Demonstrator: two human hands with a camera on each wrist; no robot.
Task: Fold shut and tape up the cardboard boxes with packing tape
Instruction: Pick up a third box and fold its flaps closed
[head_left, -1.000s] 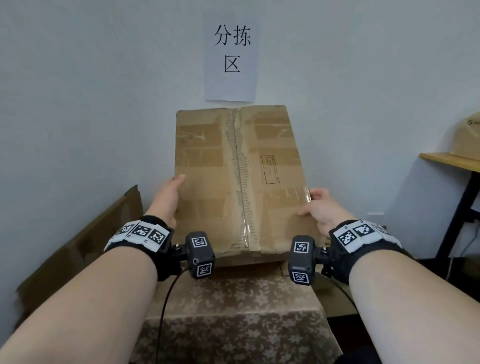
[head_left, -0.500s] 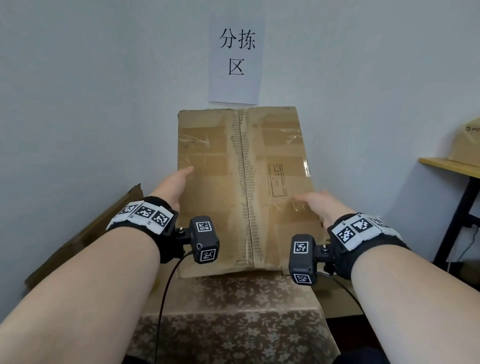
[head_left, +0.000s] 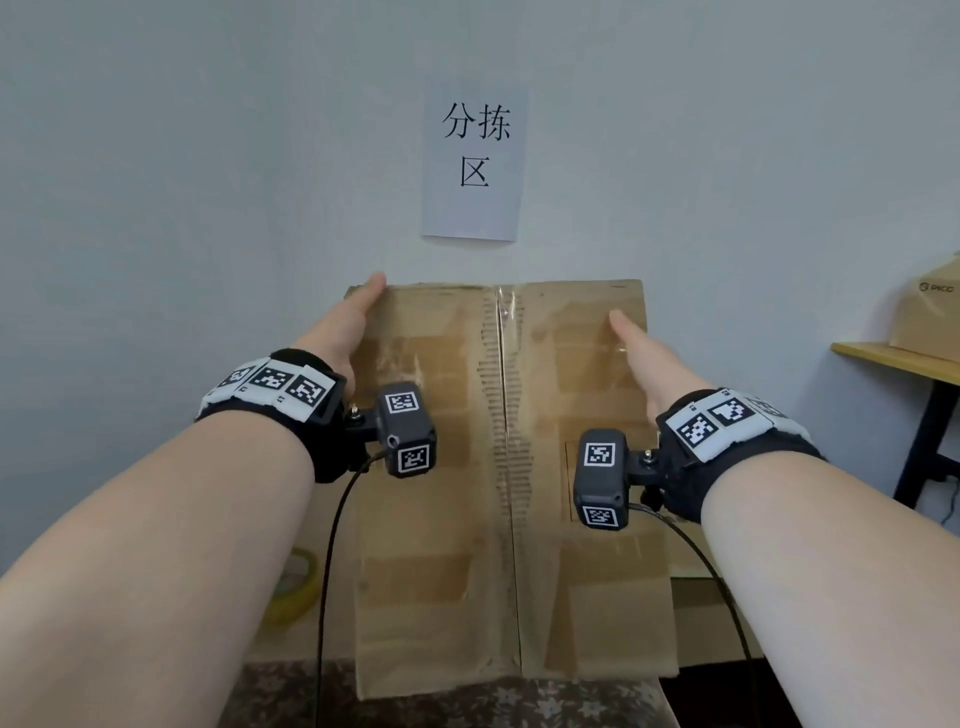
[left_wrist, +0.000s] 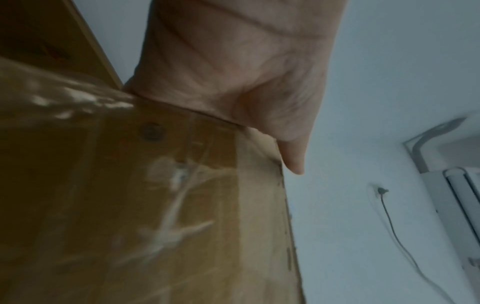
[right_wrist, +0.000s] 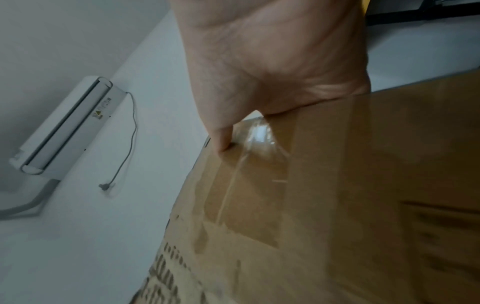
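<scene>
While the cardboard box (head_left: 498, 467) is standing tilted on the patterned tablecloth (head_left: 467, 701) in front of the wall, the person is holding it by its upper corners. The left hand (head_left: 345, 332) is lying along the box's upper left edge with its thumb (left_wrist: 293, 156) straight beside the corner; the other fingers are passing behind the cardboard, so their state cannot be told. The right hand (head_left: 652, 353) is doing likewise at the upper right, its thumb (right_wrist: 223, 135) pressing on the taped front face. A strip of clear tape (head_left: 506, 332) is running down the centre seam. A yellow tape roll (head_left: 293, 587) is lying low beside the left forearm. A paper sign (head_left: 475, 156) is hanging on the wall above.
</scene>
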